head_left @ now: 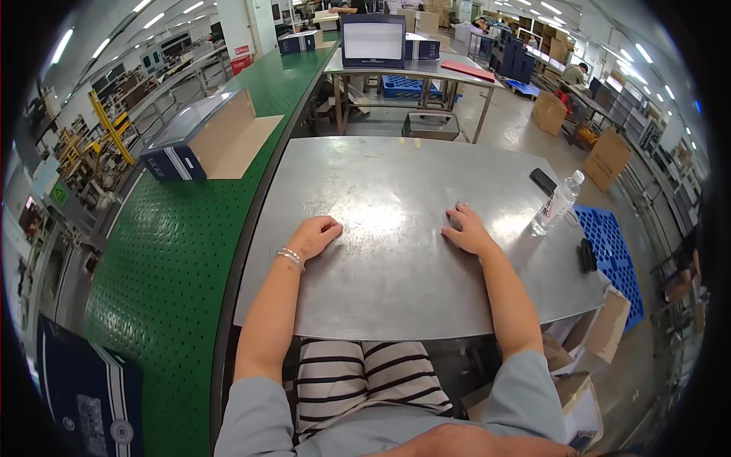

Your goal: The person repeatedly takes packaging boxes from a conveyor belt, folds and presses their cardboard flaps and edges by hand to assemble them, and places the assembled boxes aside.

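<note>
My left hand rests on the metal table with its fingers curled in together and nothing visible in them. Bracelets circle that wrist. Across from it, my right hand lies on the same tabletop, fingers spread apart and holding nothing. To the right of my right hand stands a clear plastic water bottle with a white cap. A black phone-like object lies just behind the bottle, and a small black item sits at the table's right edge.
Along the left runs a green conveyor belt carrying an open navy box; another navy box is at the lower left. Ahead, a second table holds a box with a window. A blue pallet lies right, near cartons.
</note>
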A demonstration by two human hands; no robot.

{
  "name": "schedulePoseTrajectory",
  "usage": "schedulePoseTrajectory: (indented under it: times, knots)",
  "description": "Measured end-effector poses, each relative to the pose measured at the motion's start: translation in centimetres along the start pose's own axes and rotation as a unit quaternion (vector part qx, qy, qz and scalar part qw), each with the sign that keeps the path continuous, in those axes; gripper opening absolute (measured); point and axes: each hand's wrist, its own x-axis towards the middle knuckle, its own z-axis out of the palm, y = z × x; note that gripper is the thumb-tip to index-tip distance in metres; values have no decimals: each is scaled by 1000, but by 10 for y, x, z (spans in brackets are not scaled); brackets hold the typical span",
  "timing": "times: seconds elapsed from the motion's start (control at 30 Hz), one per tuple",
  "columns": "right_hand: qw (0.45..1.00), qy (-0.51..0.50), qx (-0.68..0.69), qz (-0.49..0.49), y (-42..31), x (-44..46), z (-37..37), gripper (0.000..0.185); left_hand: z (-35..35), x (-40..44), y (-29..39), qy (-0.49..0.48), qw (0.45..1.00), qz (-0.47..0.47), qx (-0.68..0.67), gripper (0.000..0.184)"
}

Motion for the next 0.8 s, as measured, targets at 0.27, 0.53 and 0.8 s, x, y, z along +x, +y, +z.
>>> schedulePoseTrajectory:
  times: [0.27,0.53,0.8]
  knots:
    - [1000,-13,-12,14,-9,-1,-1,60,-3,2,-5,-6,1000,4,5,29]
    - [999,-16,-33,0,-13,2,-5,62,-6,8,-6,-8,1000,10,14,28]
    - [998,17,-21,-48,-4,30,13,58,-8,26,-27,14,998,49,42,28]
